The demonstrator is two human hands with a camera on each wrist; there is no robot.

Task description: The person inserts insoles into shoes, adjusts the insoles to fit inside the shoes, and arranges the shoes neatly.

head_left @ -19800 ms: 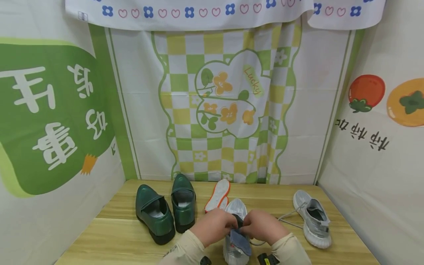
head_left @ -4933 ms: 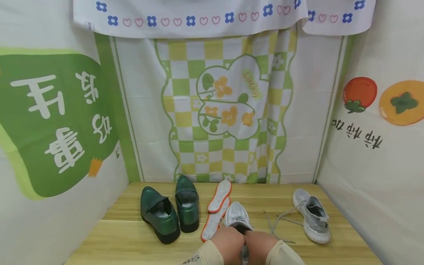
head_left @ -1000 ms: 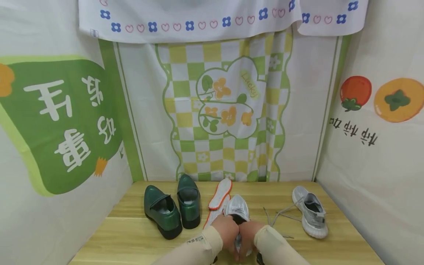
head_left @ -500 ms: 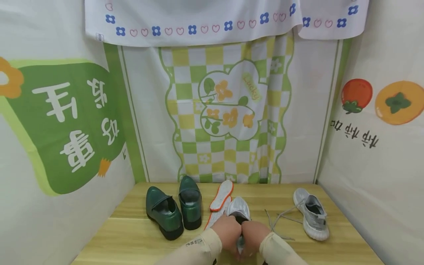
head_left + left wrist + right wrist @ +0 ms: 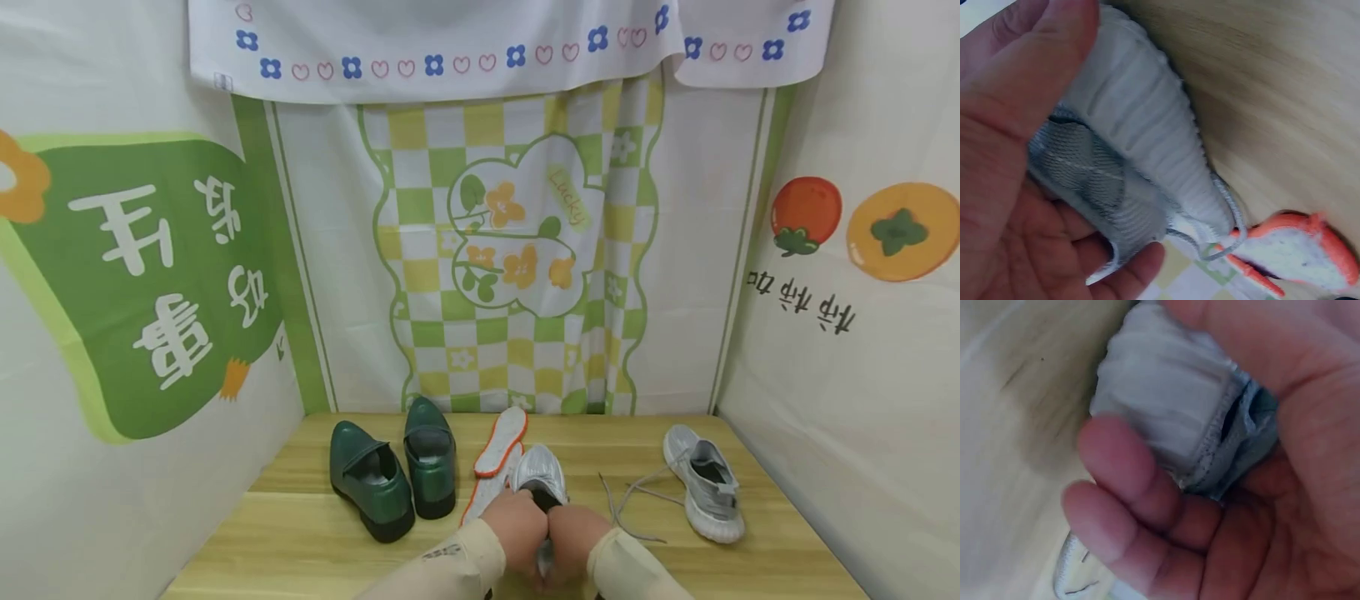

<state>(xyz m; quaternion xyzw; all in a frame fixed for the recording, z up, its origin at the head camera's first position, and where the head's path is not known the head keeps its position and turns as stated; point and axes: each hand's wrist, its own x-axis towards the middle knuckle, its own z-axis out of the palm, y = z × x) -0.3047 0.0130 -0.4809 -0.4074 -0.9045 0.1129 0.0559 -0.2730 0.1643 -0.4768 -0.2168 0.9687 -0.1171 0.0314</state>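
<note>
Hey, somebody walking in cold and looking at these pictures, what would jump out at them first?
Probably the green-and-yellow checkered panel, hanging in the middle of the back wall. Then the left hand and right hand, low in the centre, their grip around the rear of a silver-grey sneaker. Glossy green shoes at left and orange-edged insoles between them and that sneaker also stand out.
</note>
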